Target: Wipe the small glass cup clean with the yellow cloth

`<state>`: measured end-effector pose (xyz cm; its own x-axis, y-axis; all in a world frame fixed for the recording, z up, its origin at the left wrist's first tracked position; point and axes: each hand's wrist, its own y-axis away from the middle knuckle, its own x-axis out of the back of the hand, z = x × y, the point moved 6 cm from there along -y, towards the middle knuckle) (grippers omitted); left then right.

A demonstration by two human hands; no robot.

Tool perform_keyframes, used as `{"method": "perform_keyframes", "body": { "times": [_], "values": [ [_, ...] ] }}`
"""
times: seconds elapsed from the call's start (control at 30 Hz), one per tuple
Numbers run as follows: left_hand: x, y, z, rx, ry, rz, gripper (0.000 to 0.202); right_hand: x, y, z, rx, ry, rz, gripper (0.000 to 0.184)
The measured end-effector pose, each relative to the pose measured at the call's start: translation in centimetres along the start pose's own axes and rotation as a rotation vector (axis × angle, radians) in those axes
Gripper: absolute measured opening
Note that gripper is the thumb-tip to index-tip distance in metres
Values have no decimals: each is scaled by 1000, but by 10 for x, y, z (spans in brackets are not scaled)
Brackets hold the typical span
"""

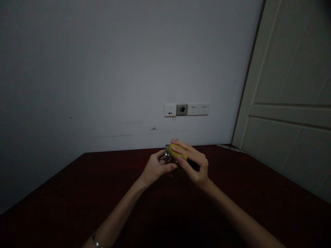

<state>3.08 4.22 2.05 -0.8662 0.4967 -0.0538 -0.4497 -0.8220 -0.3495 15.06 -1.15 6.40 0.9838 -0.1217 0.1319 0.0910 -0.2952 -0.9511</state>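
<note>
My left hand [157,168] is closed around a small clear glass [168,156], with the thumb along its near side. The glass is tilted, and its shiny surface catches points of light. In my right hand [196,162] is a yellow sponge [174,153], pressed against the glass on its right side. The fingers lie over the top of the sponge and the thumb is below. A dark patch shows under the right palm; whether it is shadow or part of the sponge I cannot tell. Both hands are held above the dark red table [108,193].
Behind the table rises a pale wall [116,69] with scuff marks. It carries a row of sockets and switches [192,109]. A panelled door [289,103] stands along the right side. A thin pale strip [230,148] lies at the table's back right edge.
</note>
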Motion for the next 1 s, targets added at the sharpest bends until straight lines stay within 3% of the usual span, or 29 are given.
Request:
{"method": "perform_keyframes", "body": {
  "times": [0.07, 0.13, 0.37, 0.43, 0.63, 0.73, 0.87, 1.0],
  "values": [
    [0, -1, 0, -6, 10, -5, 58, -2, 0, -7, 101, 3, -72, 36],
    [1, -2, -1, 0, 21, -5, 61, -3, -1, -6, 101, -5, -90, 34],
    [8, -3, -11, 74, 19, 68, 66, -1, -2, 25, -335, -76, 60, 20],
    [10, -2, -14, 82, 11, 87, 64, -1, -1, 29, -388, -76, 56, 20],
    [12, -4, -15, 81, -13, 74, 66, -3, -5, 14, -129, -108, -209, 24],
    [11, -5, -12, 72, -67, 65, 67, -2, -6, 10, -68, -109, -304, 24],
    [6, -4, -7, 47, -101, 50, 62, -2, -9, 7, -68, -65, -278, 23],
    [3, -2, -2, 13, -76, 58, 64, -3, -11, 11, -192, -61, -153, 21]
  ]
}}
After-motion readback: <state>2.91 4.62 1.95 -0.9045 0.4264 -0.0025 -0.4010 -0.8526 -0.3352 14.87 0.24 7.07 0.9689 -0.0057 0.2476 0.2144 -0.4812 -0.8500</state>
